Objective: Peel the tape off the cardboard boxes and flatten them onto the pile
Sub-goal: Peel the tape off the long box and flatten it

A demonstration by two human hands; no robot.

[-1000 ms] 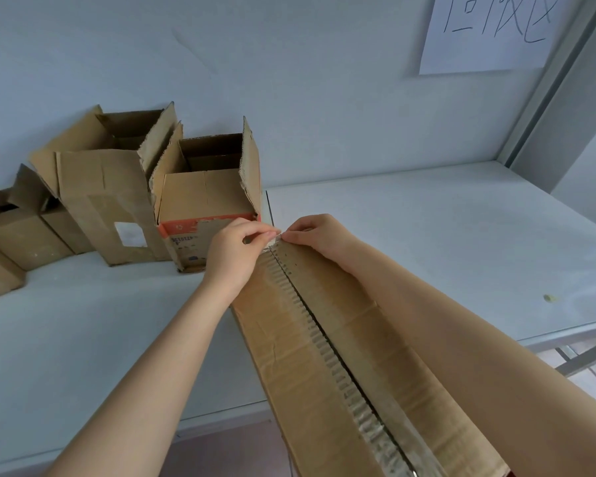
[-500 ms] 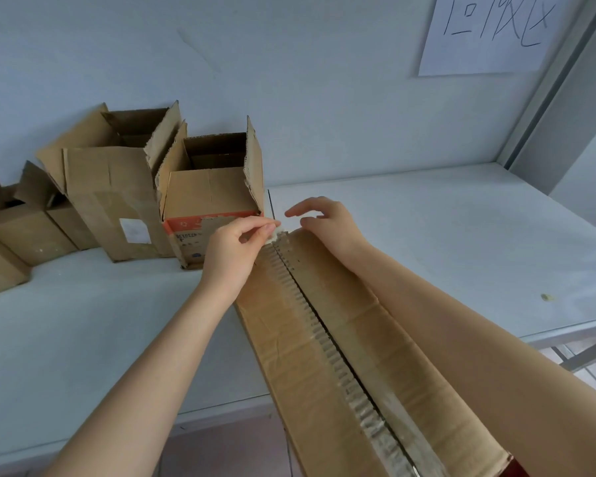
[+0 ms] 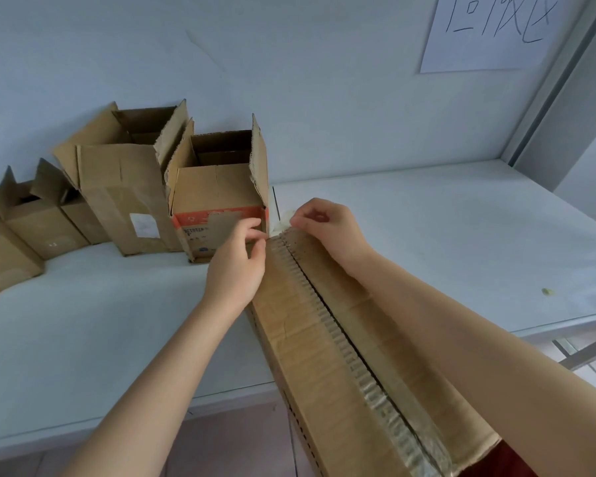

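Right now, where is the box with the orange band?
In the head view, the box with the orange band stands open on the white table, left of centre against the wall, just beyond the left hand and right of a taller open box.

- Two bare forearms reach in from the lower edge of the head view, with no sleeves, cuffs or gloves showing on either
- The left hand (image 3: 236, 259) is bare: no ring, watch, strap or bracelet shows at the wrist or on the fingers
- The right hand (image 3: 327, 228) is likewise bare, and its wrist carries no band
- Fingernails are too small and blurred to tell apart
- A small patch of dark red, maybe clothing, shows at the bottom right corner under the right forearm; what it belongs to is unclear
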